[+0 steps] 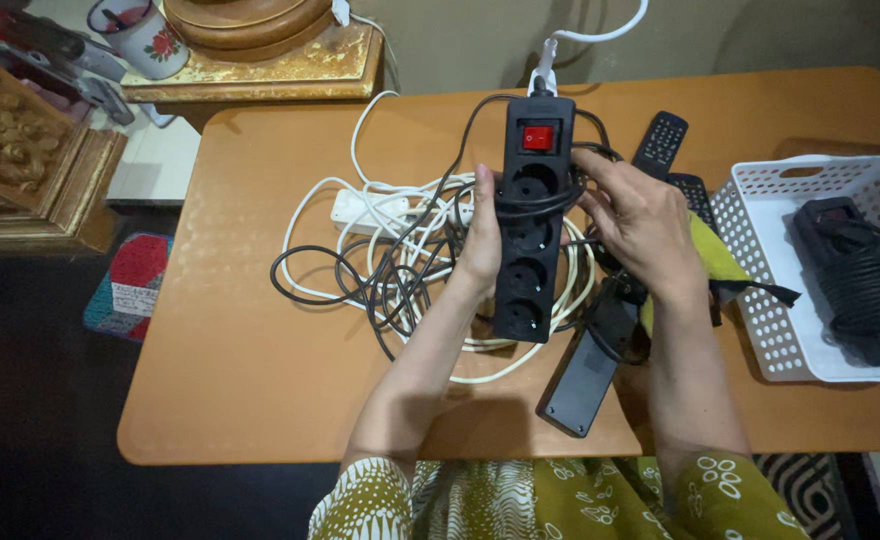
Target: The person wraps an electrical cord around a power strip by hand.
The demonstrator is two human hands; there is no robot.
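The left hand (pixel 482 240) has its fingers wrapped behind the black power strip (pixel 528 225), with the thumb lying along the strip's left edge, so the hand is closed on the body about the second socket. The right hand (pixel 638 222) sits at the strip's right edge with its fingers curled in narrow, pinching the black cord (pixel 540 203) that crosses the front of the strip as a loop; the fingertips themselves are partly hidden, so how tight the pinch is cannot be told. The strip is held upright above the middle of the orange table (pixel 260 380), red switch (pixel 538 137) at the top, four round sockets below. It looks like rigid plastic, light enough for one hand, with smooth sides best gripped across its narrow width, as the left hand does. The cord appears pliant but springy and probably wants to uncoil unless kept under tension. Beneath lies a tangle of white and black cables (pixel 400 250) around a white power strip (pixel 370 208). Another black strip (pixel 585 375) lies near the table's front edge, two remote controls (pixel 660 145) lie beyond the right hand, and a white basket (pixel 760 300) at the right holds a coiled black cord (pixel 860 280).
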